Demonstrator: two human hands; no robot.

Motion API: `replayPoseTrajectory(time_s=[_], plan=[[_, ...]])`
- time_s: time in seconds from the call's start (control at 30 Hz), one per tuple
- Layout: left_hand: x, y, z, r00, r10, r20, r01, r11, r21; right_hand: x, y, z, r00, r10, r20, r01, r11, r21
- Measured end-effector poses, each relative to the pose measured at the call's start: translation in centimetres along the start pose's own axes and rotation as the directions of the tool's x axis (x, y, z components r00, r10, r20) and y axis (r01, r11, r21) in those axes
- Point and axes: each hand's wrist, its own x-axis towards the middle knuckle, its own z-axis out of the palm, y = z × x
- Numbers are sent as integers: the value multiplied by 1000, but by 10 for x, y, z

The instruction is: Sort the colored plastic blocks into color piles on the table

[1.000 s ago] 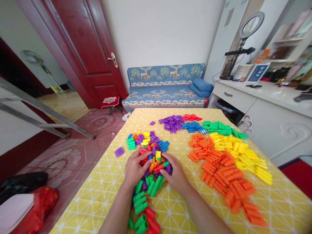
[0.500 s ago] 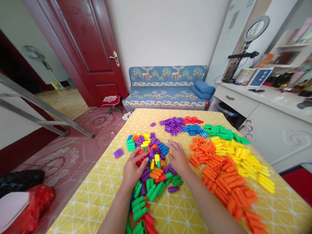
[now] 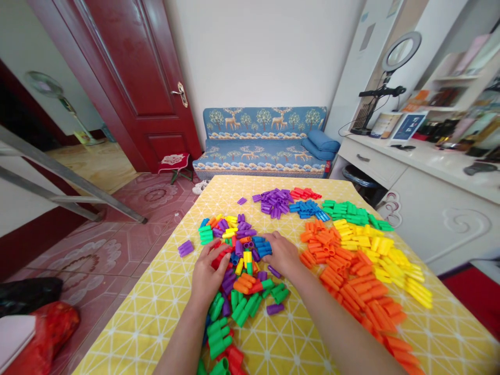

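Note:
A mixed pile of short plastic tube blocks [image 3: 244, 284], joined in small rows, lies between my two hands on the table. My left hand [image 3: 206, 271] is at the pile's left side, thumb and fingers curled around red tube blocks [image 3: 222, 256]. At the right side, my right hand [image 3: 282, 253] has its fingers closed on the edge of blue tube blocks [image 3: 261, 246]; its fingertips are partly hidden. Yellow and green tube blocks [image 3: 247, 260] lie between the hands. Green tube blocks [image 3: 219, 336] spread toward me beside my left forearm.
Sorted heaps of orange [image 3: 351, 281], yellow [image 3: 385, 250], green [image 3: 351, 212], blue [image 3: 308, 209], red [image 3: 305, 193] and purple blocks [image 3: 275, 202] line the right and far parts of the yellow patterned table [image 3: 136, 323]. A sofa [image 3: 261, 151] stands beyond.
My right hand has come down and closed on the blue blocks, which have shifted slightly toward it. My left hand stays at the red blocks. The view has shifted a little.

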Motion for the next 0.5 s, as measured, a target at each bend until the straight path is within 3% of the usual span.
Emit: replayPoseTrajectory(time_s=[0.1,0.17,0.27,0.4,0.5], plan=[[2,12,-9,997,56,-58,-54,998,26,-5,1,-6,997,60,-41,-60,998,-9],[4,26,-16,996,84,-40,-84,996,9,-12,-3,-10,991,73,-115,-67,996,52],[7,50,-20,987,141,72,-136,988,-68,-27,-18,-13,983,21,-180,26,968,251],[5,65,-10,939,205,277,-143,963,-229,-46,-40,-9,976,-130,-177,198,867,457],[-4,64,-1,947,144,287,-61,958,-279,-54,-49,-5,987,-105,-118,149,866,477]])
